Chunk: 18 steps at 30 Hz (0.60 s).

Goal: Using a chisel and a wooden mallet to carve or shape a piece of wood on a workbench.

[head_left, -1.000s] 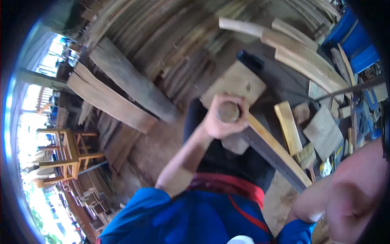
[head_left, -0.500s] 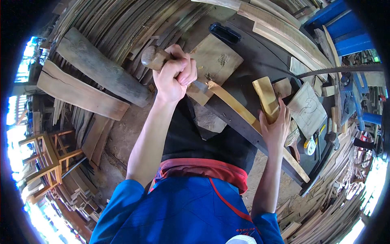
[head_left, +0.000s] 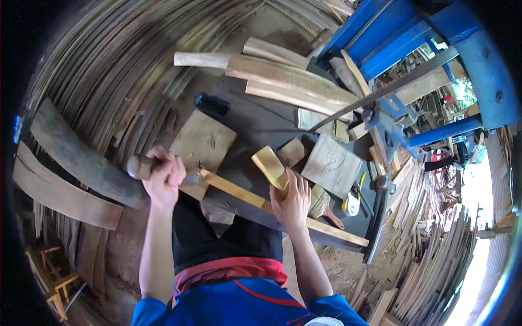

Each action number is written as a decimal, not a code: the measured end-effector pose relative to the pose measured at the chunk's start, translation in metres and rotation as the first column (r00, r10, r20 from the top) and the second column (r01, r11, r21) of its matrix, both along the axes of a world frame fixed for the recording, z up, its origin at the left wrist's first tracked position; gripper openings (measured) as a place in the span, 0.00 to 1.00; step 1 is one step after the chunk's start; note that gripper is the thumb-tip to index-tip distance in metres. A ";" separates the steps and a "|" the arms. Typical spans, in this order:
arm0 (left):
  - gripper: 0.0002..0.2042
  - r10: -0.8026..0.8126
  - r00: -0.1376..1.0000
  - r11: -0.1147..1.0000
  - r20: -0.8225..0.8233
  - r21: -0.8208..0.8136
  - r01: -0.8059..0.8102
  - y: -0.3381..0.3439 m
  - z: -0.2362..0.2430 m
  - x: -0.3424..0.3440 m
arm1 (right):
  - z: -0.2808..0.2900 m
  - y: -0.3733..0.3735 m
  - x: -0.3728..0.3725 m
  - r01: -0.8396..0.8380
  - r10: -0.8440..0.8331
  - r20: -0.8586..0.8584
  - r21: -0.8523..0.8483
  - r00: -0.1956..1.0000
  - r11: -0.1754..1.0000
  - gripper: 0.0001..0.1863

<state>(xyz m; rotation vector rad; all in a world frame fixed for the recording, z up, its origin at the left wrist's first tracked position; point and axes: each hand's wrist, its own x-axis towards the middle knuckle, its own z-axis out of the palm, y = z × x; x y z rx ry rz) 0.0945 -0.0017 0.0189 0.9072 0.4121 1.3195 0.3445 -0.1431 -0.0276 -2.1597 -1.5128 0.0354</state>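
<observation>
In my left hand [head_left: 166, 178] is a chisel, its round wooden handle [head_left: 140, 167] jutting out past the fist on the left. The chisel's metal blade [head_left: 191, 179], somewhat blurred, points right at the left end of a long thin wooden strip [head_left: 239, 190]; whether it touches cannot be made out. The strip runs along the near edge of a dark workbench [head_left: 244, 122]. My right hand [head_left: 293, 201] is wrapped around a yellowish wooden block [head_left: 268, 164], tilted up over the strip. The palm hides the block's lower end. A square board [head_left: 205, 138] lies beyond the chisel.
Long planks [head_left: 288, 79] lie at the bench's far side. On the right are a board with a drawn figure [head_left: 333, 165], a brush [head_left: 322, 206], a white tape roll [head_left: 350, 205] and a hammer [head_left: 385, 185]. A saw blade [head_left: 380, 92] slants above; a dark tray [head_left: 212, 104] sits behind.
The view has turned right, so the bench and both hands appear farther left and lower. My left hand still grips the chisel by the strip's end, my right hand the block.
</observation>
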 end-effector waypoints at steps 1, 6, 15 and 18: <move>0.05 -0.008 1.000 1.000 -0.001 0.003 0.008 -0.002 0.001 0.006 | -0.001 -0.004 0.002 0.013 -0.013 0.016 0.009 1.000 1.000 0.30; 0.07 0.013 0.996 0.999 -0.092 -0.044 -0.017 -0.006 0.008 0.028 | 0.004 -0.008 0.005 0.020 -0.020 -0.007 0.011 1.000 1.000 0.30; 0.04 0.009 0.967 0.999 -0.254 -0.037 -0.020 -0.011 0.011 0.035 | 0.006 -0.005 0.007 0.054 -0.054 0.015 0.036 0.998 0.998 0.30; 0.04 0.055 0.966 0.995 -0.254 -0.063 -0.073 -0.011 0.019 0.037 | 0.004 0.004 0.007 0.029 -0.029 0.012 0.050 0.999 0.998 0.30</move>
